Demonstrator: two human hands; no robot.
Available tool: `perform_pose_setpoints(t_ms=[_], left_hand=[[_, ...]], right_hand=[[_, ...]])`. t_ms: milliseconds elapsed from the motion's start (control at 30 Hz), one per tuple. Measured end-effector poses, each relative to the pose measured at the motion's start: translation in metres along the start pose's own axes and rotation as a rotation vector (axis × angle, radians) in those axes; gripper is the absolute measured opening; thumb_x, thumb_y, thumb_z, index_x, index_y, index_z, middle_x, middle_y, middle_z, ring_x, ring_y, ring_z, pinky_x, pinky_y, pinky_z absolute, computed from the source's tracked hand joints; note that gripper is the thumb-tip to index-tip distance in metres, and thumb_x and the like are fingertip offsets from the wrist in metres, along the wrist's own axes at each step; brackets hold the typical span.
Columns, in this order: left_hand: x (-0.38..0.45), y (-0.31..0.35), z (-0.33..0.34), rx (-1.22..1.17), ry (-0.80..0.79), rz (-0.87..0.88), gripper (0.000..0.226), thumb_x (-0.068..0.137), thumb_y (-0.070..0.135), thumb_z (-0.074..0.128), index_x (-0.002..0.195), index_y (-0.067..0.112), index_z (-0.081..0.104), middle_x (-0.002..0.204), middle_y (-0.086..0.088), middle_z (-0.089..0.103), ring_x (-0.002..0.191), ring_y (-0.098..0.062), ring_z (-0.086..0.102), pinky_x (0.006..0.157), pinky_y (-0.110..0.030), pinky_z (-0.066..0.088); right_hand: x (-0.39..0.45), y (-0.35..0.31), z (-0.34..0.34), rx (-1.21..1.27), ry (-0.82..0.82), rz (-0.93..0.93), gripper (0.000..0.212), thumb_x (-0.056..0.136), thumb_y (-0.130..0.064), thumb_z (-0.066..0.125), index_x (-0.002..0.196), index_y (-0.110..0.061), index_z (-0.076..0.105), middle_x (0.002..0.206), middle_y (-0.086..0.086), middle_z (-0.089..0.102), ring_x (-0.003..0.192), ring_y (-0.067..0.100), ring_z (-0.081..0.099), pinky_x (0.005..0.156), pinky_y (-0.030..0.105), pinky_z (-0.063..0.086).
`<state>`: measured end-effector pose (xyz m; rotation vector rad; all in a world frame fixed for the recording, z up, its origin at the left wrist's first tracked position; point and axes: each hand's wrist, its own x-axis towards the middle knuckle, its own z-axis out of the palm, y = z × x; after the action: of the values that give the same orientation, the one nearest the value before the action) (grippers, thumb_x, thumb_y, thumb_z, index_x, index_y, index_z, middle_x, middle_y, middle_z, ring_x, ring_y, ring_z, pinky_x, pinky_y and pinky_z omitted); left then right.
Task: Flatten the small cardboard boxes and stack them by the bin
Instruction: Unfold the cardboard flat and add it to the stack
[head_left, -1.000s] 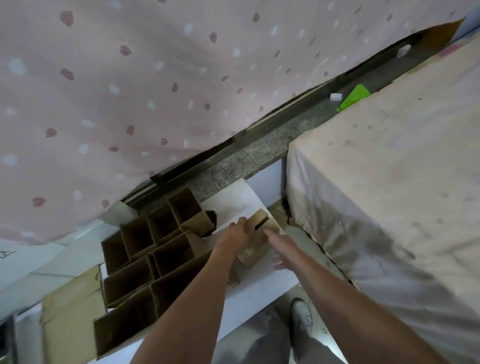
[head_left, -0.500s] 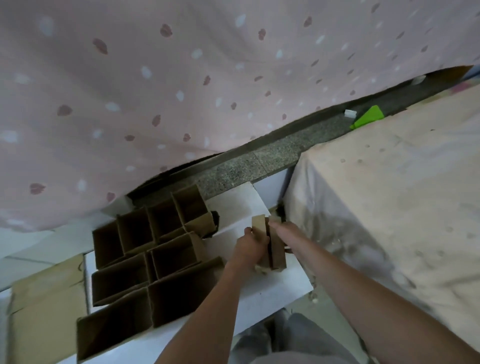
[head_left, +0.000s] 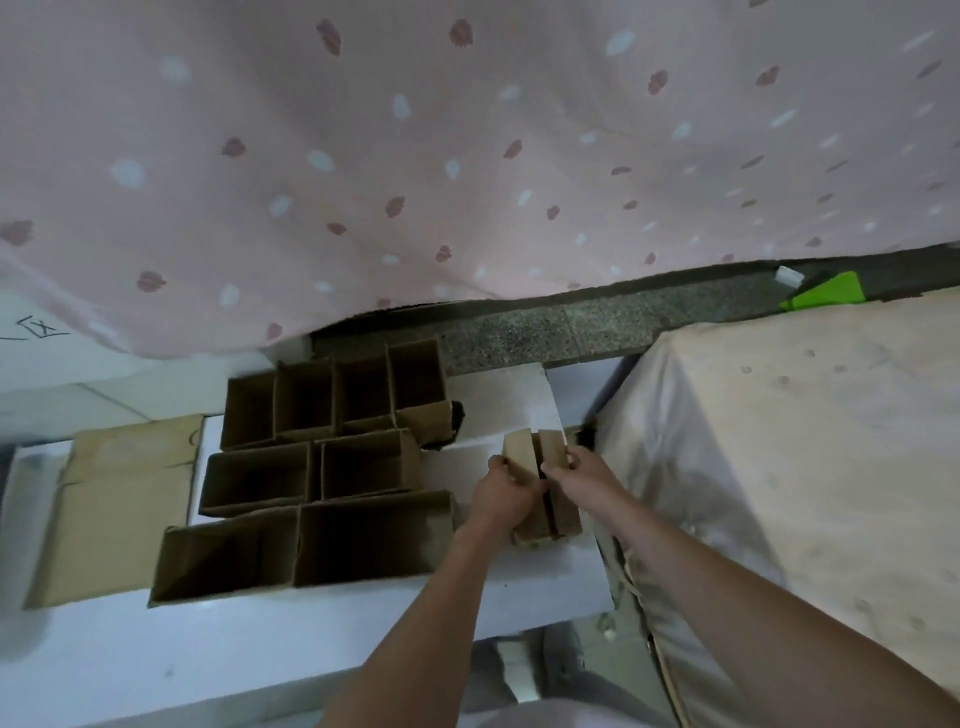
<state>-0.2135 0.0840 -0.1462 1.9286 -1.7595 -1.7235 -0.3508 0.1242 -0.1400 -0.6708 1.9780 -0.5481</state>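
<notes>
At the right end of the white worktop (head_left: 519, 582), just beside a large block draped in beige cloth (head_left: 779, 441), both hands hold one small brown cardboard box (head_left: 540, 467); the left hand (head_left: 506, 491) grips its left side with curled fingers, and the right hand (head_left: 584, 480) grips its right side, fingers wrapped around the edge; the box stands with its lower end on the worktop, its two top flaps upright with a dark gap between them. To the left lies a cluster of open brown cardboard boxes (head_left: 332, 457), eight in three rows, touching one another; their insides are dark, and I cannot tell if anything is in them. Further left, a flat piece of brown cardboard (head_left: 119, 509) lies on the worktop, touching the lowest row. Behind the worktop hangs a pink curtain with dark and white spots (head_left: 415, 156); below it runs a grey speckled ledge (head_left: 571, 322), where a green object (head_left: 826, 297) and a small white object (head_left: 788, 275) lie.
</notes>
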Motion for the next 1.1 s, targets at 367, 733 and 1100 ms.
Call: perform_pose_setpoints(t_ms=[367,733,1100], left_hand=[[-0.022,0.001,0.016,0.096,0.131,-0.005,0.046,0.094,0.035,0.059,0.130,0.010,0.044,0.121,-0.012,0.064,0.108,-0.031,0.064,0.093,-0.046,0.055],[-0.016,0.004,0.017,0.186,0.113,-0.003,0.070,0.083,0.038,0.076,0.134,0.009,0.038,0.116,-0.007,0.061,0.095,-0.021,0.061,0.082,-0.035,0.059],[-0.014,-0.001,0.010,-0.131,0.051,-0.038,0.051,0.103,0.024,0.054,0.150,0.017,0.036,0.131,-0.010,0.059,0.111,-0.026,0.062,0.079,-0.030,0.057]], right_hand=[[0.002,0.013,0.001,-0.095,-0.018,-0.103,0.041,0.083,-0.027,0.077,0.119,-0.016,0.060,0.110,0.001,0.066,0.088,0.015,0.056,0.075,0.026,0.045],[0.005,0.017,0.000,-0.141,-0.026,-0.145,0.049,0.079,-0.042,0.078,0.116,-0.014,0.061,0.110,0.004,0.067,0.100,0.023,0.063,0.079,0.030,0.051],[0.005,0.018,-0.006,-0.153,-0.058,-0.139,0.056,0.081,-0.047,0.076,0.122,-0.014,0.058,0.118,0.003,0.064,0.101,0.021,0.061,0.069,0.024,0.043]])
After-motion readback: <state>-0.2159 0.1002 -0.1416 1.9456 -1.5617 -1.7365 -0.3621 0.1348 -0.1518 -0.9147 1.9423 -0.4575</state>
